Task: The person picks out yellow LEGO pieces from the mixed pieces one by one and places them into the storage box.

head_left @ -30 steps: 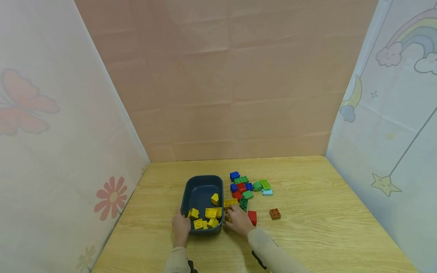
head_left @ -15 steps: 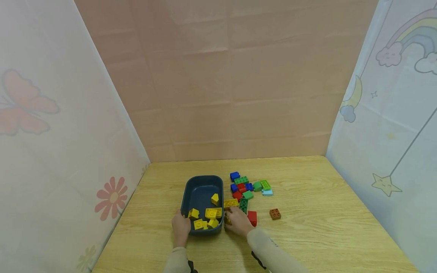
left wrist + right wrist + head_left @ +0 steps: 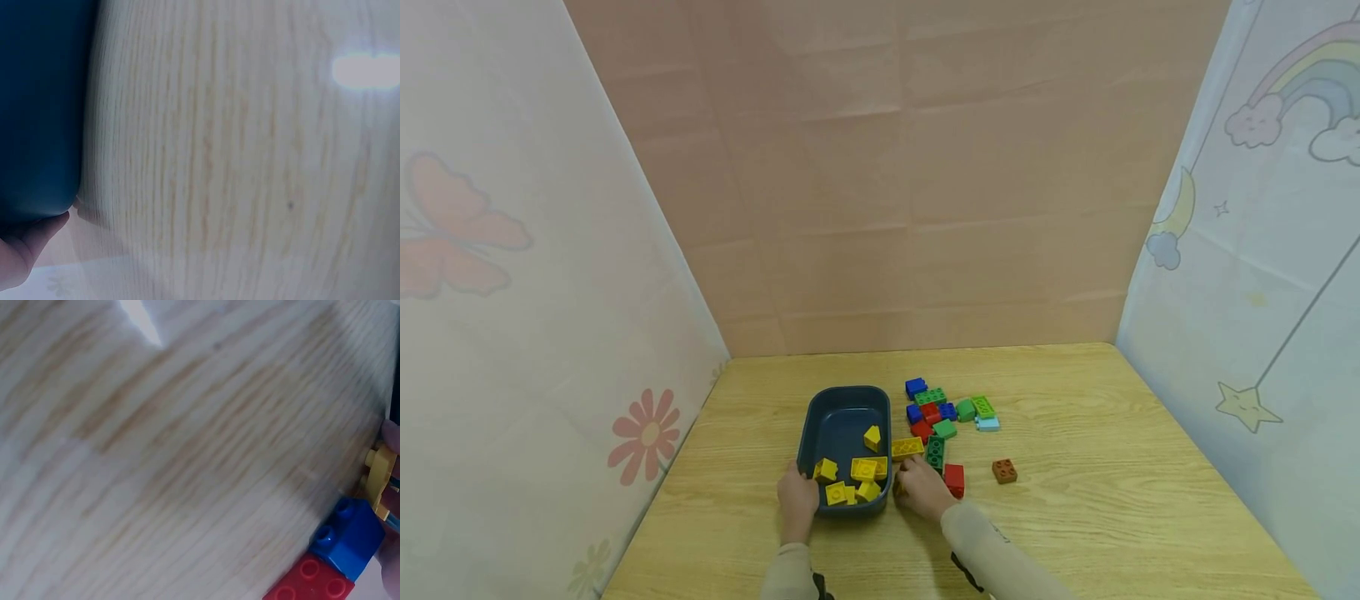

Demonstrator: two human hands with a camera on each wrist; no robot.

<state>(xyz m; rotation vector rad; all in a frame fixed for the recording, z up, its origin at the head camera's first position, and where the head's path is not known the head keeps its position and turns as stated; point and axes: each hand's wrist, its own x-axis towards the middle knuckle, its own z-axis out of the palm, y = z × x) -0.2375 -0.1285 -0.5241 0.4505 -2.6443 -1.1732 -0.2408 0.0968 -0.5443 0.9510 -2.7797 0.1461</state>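
Observation:
A dark blue tray [image 3: 811,417] stands left of the table's middle, with several yellow bricks [image 3: 863,469] inside. My left hand [image 3: 797,500] grips its near left side; the left wrist view catches fingers against the tray wall [image 3: 40,112]. Just right of the tray, my right hand [image 3: 925,490] pinches a small yellow brick [image 3: 379,478], mostly hidden by the fingers in the head view. Another yellow brick [image 3: 907,448] lies beyond those fingers. A blue brick [image 3: 350,540] and a red brick [image 3: 309,581] show beside the held piece in the right wrist view.
Red [image 3: 953,480], dark green [image 3: 935,452], blue [image 3: 916,387] and light green bricks [image 3: 982,407] lie loosely clustered right of the tray. A brown brick [image 3: 1004,471] sits apart, further right. Cloth walls enclose the wooden table [image 3: 1112,500] at the back and sides.
The right hand has shifted very slightly down, its fingers working on the small yellow brick by the tray. The left hand and the tray stay in place.

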